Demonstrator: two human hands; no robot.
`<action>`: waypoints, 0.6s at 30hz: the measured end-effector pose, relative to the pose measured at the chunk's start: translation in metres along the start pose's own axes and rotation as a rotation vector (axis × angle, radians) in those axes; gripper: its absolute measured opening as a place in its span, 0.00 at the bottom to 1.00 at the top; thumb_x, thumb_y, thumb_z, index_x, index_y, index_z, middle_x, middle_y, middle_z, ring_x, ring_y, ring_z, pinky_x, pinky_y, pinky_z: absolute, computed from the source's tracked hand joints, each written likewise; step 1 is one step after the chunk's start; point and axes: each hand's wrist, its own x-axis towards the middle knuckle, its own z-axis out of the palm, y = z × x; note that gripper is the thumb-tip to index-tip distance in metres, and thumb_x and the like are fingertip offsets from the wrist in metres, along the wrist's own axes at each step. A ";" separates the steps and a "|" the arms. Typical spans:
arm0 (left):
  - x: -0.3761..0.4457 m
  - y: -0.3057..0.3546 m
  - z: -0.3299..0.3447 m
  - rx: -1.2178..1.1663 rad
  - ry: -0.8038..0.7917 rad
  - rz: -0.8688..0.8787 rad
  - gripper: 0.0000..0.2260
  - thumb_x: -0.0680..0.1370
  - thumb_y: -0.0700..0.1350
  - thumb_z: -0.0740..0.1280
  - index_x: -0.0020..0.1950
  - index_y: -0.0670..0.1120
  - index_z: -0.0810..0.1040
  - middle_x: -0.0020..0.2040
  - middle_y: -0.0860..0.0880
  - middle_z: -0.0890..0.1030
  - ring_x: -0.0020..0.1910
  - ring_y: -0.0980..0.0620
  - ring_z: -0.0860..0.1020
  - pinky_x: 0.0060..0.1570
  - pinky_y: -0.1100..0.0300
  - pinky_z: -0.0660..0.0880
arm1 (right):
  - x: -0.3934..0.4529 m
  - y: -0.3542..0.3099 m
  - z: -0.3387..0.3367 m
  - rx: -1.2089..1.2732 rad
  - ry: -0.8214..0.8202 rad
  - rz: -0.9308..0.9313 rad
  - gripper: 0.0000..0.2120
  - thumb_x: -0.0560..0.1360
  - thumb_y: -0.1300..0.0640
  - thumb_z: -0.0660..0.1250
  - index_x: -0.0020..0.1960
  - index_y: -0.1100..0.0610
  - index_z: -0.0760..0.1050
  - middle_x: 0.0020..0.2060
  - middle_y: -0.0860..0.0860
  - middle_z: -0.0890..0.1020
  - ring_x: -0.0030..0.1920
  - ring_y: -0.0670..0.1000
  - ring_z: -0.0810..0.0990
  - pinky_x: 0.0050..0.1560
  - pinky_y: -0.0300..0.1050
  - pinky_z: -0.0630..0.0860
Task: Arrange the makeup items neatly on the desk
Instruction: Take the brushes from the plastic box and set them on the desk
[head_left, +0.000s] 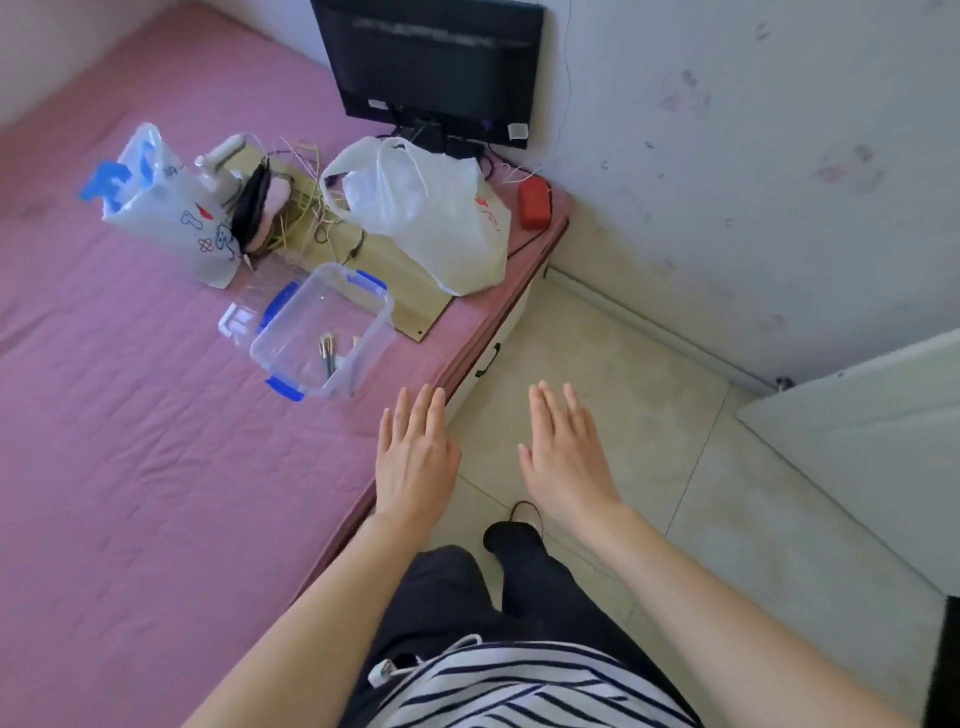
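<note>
Both the left hand (415, 457) and the right hand (563, 457) are flat with straight fingers, holding nothing. Thin makeup brushes (328, 353), perhaps three, lie inside the clear plastic box with blue clips (291, 338) on the pink bed cover (130, 441).

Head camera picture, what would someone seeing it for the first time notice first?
Most likely the two bare hands, the left hand and right hand, held out flat with straight fingers and holding nothing, near the edge of the pink bed. Next, the clear plastic box with blue clips just beyond the left hand, with a few makeup brushes inside. Behind it a white plastic bag sits before a dark monitor in the corner.
</note>
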 end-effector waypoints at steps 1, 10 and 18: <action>0.004 0.006 0.000 -0.010 0.005 -0.034 0.26 0.81 0.46 0.58 0.78 0.44 0.54 0.78 0.46 0.57 0.77 0.44 0.50 0.76 0.47 0.50 | 0.010 0.006 -0.006 -0.010 -0.010 -0.033 0.32 0.82 0.50 0.52 0.78 0.59 0.39 0.78 0.54 0.45 0.77 0.58 0.39 0.76 0.54 0.47; 0.042 0.017 -0.002 -0.072 0.050 -0.298 0.25 0.81 0.45 0.57 0.77 0.44 0.57 0.77 0.46 0.59 0.77 0.44 0.51 0.75 0.47 0.50 | 0.098 0.026 -0.035 -0.096 -0.072 -0.230 0.32 0.81 0.50 0.52 0.77 0.60 0.41 0.78 0.55 0.47 0.77 0.58 0.40 0.76 0.55 0.48; 0.089 -0.024 -0.010 -0.074 0.078 -0.427 0.26 0.80 0.45 0.58 0.77 0.43 0.55 0.78 0.46 0.57 0.77 0.45 0.51 0.75 0.48 0.50 | 0.178 -0.014 -0.040 -0.180 -0.113 -0.363 0.32 0.81 0.50 0.53 0.78 0.60 0.43 0.78 0.55 0.49 0.77 0.59 0.42 0.76 0.55 0.45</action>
